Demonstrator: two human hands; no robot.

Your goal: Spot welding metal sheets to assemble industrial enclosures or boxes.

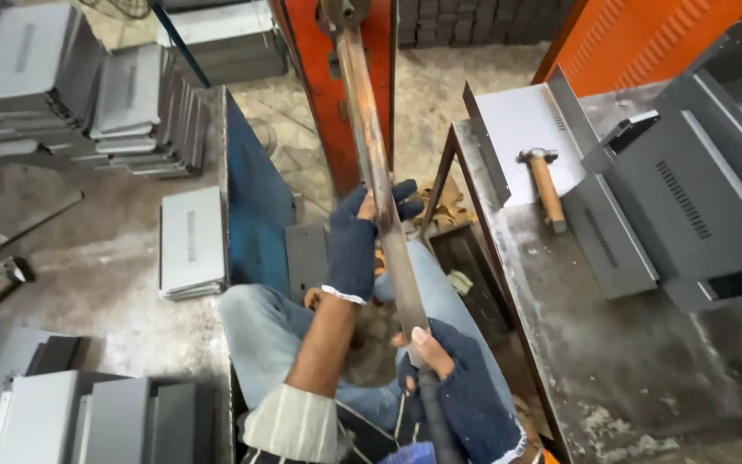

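Lever: a long, rusty steel bar [380,163] runs from the orange machine frame [324,94] at the top of the view down toward the person's lap, tilted slightly to the right as it descends.
Left hand: the left hand [355,245], in a dark blue fingerless glove, wraps the bar at about mid-length — fingers curled round it, thumb side up.
Right hand: the right hand [461,387], gloved the same way, is closed on the lower end where the bar seems to pass into a dark grip; the bare thumb [427,345] presses flat along the metal.
Handling: I judge the bar stiff and fairly heavy, its worn surface rough enough not to slip through cloth. Taking hold low, near the free end, gives the most leverage, with the upper hand steadying it.
Bench: a scuffed grey metal workbench [611,361] stands to the right, well apart from both hands.
On the bench: a hammer with a wooden handle [547,185] lies on a pale sheet, and folded grey sheet-metal housings [689,198] with vent slots sit beside it.
Floor, left: stacks of grey metal panels [62,77] rise at the upper left, a smaller pile [191,241] lies by a blue panel [255,202], and more panels lean at the lower left.
Person: seated in jeans [268,331], knees under the bar.
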